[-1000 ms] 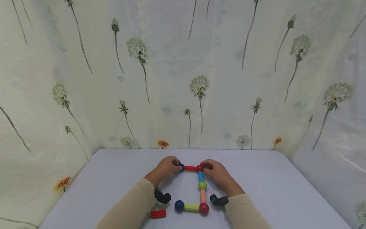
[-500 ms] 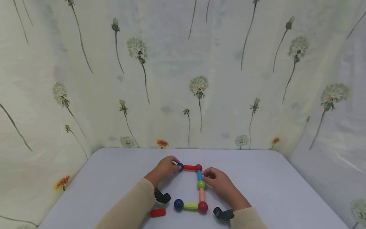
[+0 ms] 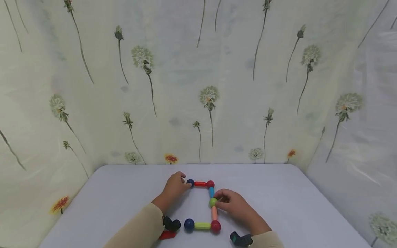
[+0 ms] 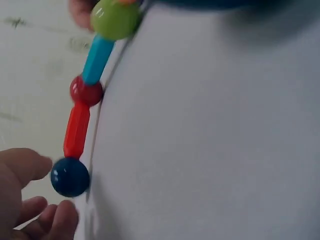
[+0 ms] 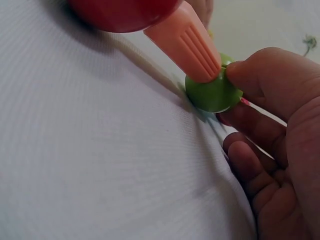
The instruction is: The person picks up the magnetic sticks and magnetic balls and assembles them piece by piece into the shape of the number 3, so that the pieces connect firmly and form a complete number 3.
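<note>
Coloured balls and sticks join in a three-sided shape on the white table. My left hand (image 3: 174, 187) is beside the far dark blue ball (image 4: 70, 177), its thumb and fingers spread and loosely bent around it without gripping. From that ball a red stick (image 3: 200, 184) runs to a red ball (image 3: 210, 184), then a light blue stick (image 4: 98, 59). My right hand (image 3: 233, 204) pinches the green ball (image 5: 214, 92) between thumb and fingers. A salmon stick (image 5: 189, 44) links it to the near red ball (image 3: 215, 226). A yellow-green stick (image 3: 202, 226) ends in another dark blue ball (image 3: 189, 225).
A loose red stick (image 3: 167, 235) lies near the left forearm, partly covered by it. Dark wrist cameras (image 3: 171, 224) sit at both cuffs. Behind the white table (image 3: 263, 186) hangs a curtain (image 3: 186, 86) printed with dandelions.
My right hand has left the far red ball, come nearer along the side and taken hold of the green ball. My left fingers have loosened from the far blue ball. The view has shifted slightly.
</note>
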